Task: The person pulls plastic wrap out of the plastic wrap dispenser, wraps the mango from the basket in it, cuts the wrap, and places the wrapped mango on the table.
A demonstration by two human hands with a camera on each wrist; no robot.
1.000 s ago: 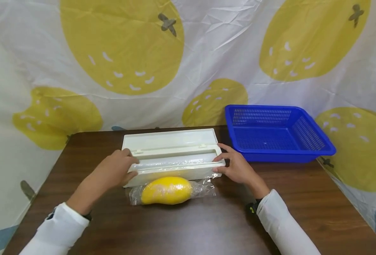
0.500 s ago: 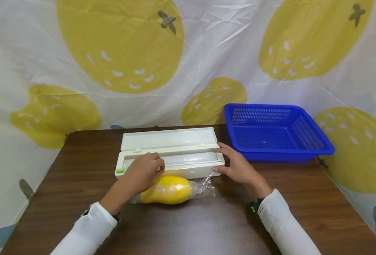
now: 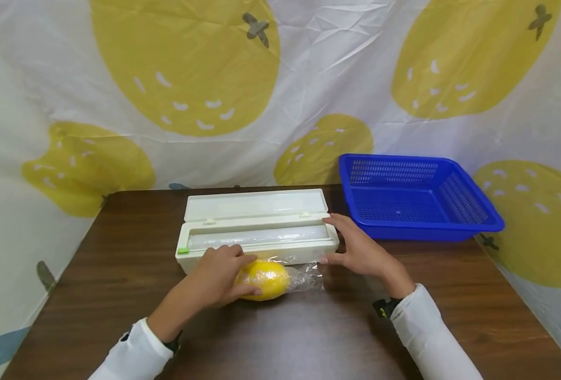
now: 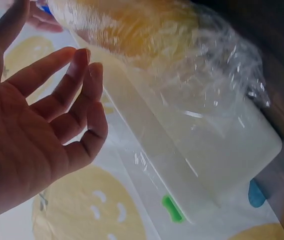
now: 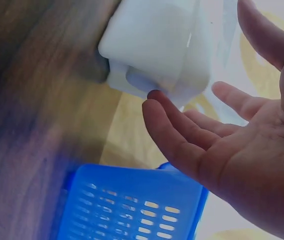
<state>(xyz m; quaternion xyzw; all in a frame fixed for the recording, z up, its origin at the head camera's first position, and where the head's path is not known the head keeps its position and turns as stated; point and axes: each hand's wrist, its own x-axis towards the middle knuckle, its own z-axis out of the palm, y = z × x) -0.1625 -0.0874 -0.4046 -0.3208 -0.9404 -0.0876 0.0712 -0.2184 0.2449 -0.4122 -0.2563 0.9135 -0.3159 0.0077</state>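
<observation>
A yellow mango [image 3: 267, 279] wrapped in clear cling film lies in front of a white cling film dispenser [image 3: 261, 256]. The film bunches up loosely at its end in the left wrist view [image 4: 222, 65]. My left hand [image 3: 218, 277] reaches over the mango's left part, thumb on the near side and fingers on the far side. In the left wrist view, a gap shows between the loosely bent fingers [image 4: 94, 82] and the fruit. At the dispenser's right end, my right hand [image 3: 363, 250] is spread with thumb and fingers apart. Inside the dispenser lies a film roll [image 3: 261, 236].
The dispenser's lid [image 3: 256, 205] stands raised at the back, and a green slider [image 3: 183, 250] sits at its left corner. A blue perforated basket [image 3: 422, 232] stands at the back right of the brown table [image 3: 308, 338], before a fruit-print cloth [image 3: 308, 79].
My left hand has gone from the dispenser's left end, across its front, down to the mango. The right hand stays at the right end, its thumb slightly lower.
</observation>
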